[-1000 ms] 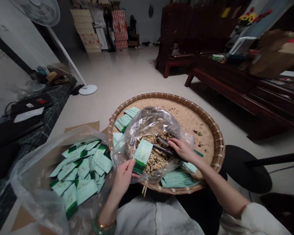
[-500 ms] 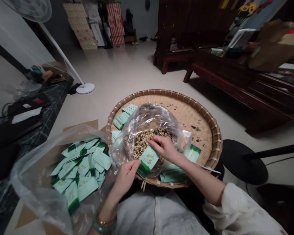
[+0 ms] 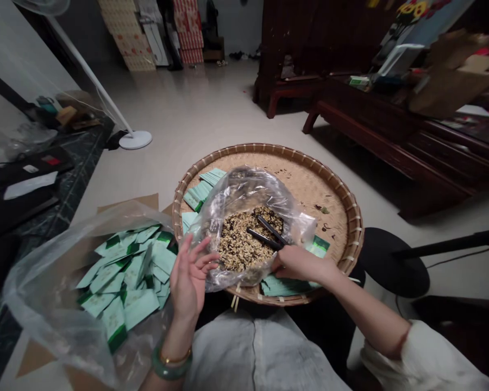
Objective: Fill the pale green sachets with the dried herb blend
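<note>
My left hand (image 3: 191, 271) is raised palm up with its fingers spread, holding nothing, between the bag of green packets (image 3: 134, 277) and the clear plastic bag (image 3: 252, 182). That clear bag stands gaping and holds a pale and black grain-like mix (image 3: 238, 241). Black tongs (image 3: 269, 231) rest with two arms apart on the mix. My right hand (image 3: 299, 263) is closed at their near end, fingertips partly hidden. Beneath that hand lies a stack of flat green packets (image 3: 285, 286). More green packets (image 3: 199, 193) stand in rows at the left.
Everything in the middle sits on a round woven bamboo tray (image 3: 318, 168) with dark scraps on it. A white fan's base (image 3: 135, 139) stands at the left, a black round stand base (image 3: 387, 263) at the right. Dark wooden furniture (image 3: 362, 130) lies beyond.
The green packet that both hands held is out of them. My left hand has moved left and opened. My right hand has drawn back right to the tongs, which now show more fully.
</note>
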{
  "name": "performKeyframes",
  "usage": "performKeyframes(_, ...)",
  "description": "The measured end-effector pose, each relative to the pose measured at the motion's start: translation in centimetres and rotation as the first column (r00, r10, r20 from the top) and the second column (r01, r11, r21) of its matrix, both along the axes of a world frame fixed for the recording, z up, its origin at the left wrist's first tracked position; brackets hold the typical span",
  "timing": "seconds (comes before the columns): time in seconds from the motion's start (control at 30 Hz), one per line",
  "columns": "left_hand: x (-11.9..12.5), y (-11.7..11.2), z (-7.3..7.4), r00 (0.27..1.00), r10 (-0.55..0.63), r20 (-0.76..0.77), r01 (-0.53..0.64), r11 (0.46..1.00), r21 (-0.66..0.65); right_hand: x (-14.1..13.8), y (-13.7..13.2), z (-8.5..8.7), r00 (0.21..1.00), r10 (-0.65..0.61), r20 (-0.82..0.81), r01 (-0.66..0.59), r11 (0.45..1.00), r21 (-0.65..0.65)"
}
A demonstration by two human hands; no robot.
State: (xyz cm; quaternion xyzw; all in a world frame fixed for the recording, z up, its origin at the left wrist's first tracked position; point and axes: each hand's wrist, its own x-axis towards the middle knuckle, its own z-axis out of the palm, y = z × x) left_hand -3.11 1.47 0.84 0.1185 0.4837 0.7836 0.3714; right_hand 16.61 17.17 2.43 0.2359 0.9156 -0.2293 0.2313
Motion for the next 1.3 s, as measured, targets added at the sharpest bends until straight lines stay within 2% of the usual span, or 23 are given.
performKeyframes(0.1, 1.1, 0.0, 0.2, 0.978, -0.188, -0.086, 0.179, 0.979, -0.102, -0.6, -0.3, -0.5, 0.998, 0.031, 0.056, -0.033, 0.999, 0.037)
performKeyframes(0.2, 1.8, 0.0, 0.2, 0.929, -0.337, -0.155, 0.304, 0.931, -0.201, -0.6, -0.2, -0.9, 0.998, 0.052, 0.024, -0.053, 0.998, 0.035)
performKeyframes(0.43, 2.0, 0.1, -0.2, 0.900, -0.400, -0.172, 0.339, 0.892, -0.297, 0.0, -0.2, -2.1, 0.983, 0.095, -0.160, -0.083, 0.993, 0.080)
performKeyframes(0.5, 1.9, 0.2, -0.3, 0.896, -0.409, -0.172, 0.343, 0.885, -0.316, 0.4, 0.2, -1.8, 0.967, 0.081, -0.241, -0.080, 0.997, 0.015)
performKeyframes(0.6, 1.7, 0.2, -0.4, 0.892, -0.415, -0.182, 0.342, 0.880, -0.329, 1.3, 1.3, -0.4, 0.916, -0.013, -0.401, -0.075, 0.976, -0.203)
performKeyframes(0.67, 1.9, 0.3, -0.5, 0.893, -0.410, -0.186, 0.341, 0.885, -0.316, 1.6, 2.1, 0.7, 0.880, -0.169, -0.444, -0.013, 0.926, -0.379)
performKeyframes(0.7, 2.0, 0.4, -0.5, 0.895, -0.408, -0.182, 0.344, 0.889, -0.303, 1.6, 2.2, 1.2, 0.857, -0.272, -0.437, 0.039, 0.881, -0.471)
performKeyframes(0.8, 2.7, 0.8, -0.5, 0.889, -0.433, -0.147, 0.392, 0.887, -0.244, 0.8, 1.9, 1.5, 0.752, -0.550, -0.364, 0.163, 0.689, -0.706)
performKeyframes(0.87, 3.2, 1.0, -0.4, 0.879, -0.461, -0.125, 0.426, 0.875, -0.232, -0.2, 1.1, 1.1, 0.691, -0.635, -0.346, 0.158, 0.599, -0.785)
performKeyframes(0.9, 3.4, 1.1, -0.4, 0.873, -0.472, -0.125, 0.433, 0.867, -0.246, -0.7, 0.6, 0.7, 0.668, -0.653, -0.358, 0.142, 0.584, -0.799)
performKeyframes(0.93, 3.6, 1.2, -0.3, 0.864, -0.485, -0.139, 0.437, 0.857, -0.273, -1.1, 0.2, 0.4, 0.643, -0.660, -0.387, 0.125, 0.590, -0.798)
performKeyframes(0.97, 3.7, 1.3, -0.2, 0.857, -0.490, -0.158, 0.430, 0.850, -0.305, -1.4, -0.2, 0.2, 0.619, -0.654, -0.435, 0.109, 0.620, -0.777)
performKeyframes(1.03, 3.8, 1.3, -0.1, 0.849, -0.487, -0.207, 0.398, 0.845, -0.356, -1.6, -0.8, 0.2, 0.583, -0.568, -0.581, 0.088, 0.755, -0.650)
performKeyframes(1.1, 4.0, 1.3, 0.0, 0.852, -0.464, -0.241, 0.360, 0.855, -0.374, -1.5, -1.1, 0.7, 0.589, -0.374, -0.716, 0.056, 0.903, -0.425)
performKeyframes(1.13, 4.0, 1.3, -0.1, 0.856, -0.453, -0.250, 0.347, 0.861, -0.372, -1.3, -1.2, 1.1, 0.605, -0.271, -0.749, 0.033, 0.948, -0.316)
performKeyframes(1.2, 4.3, 1.4, -0.4, 0.861, -0.441, -0.255, 0.338, 0.869, -0.361, -1.0, -1.3, 1.6, 0.630, -0.141, -0.764, 0.002, 0.984, -0.180)
performKeyframes(1.3, 4.7, 1.5, -1.2, 0.856, -0.437, -0.275, 0.336, 0.876, -0.346, -0.7, -1.4, 1.8, 0.648, -0.114, -0.753, 0.020, 0.991, -0.133)
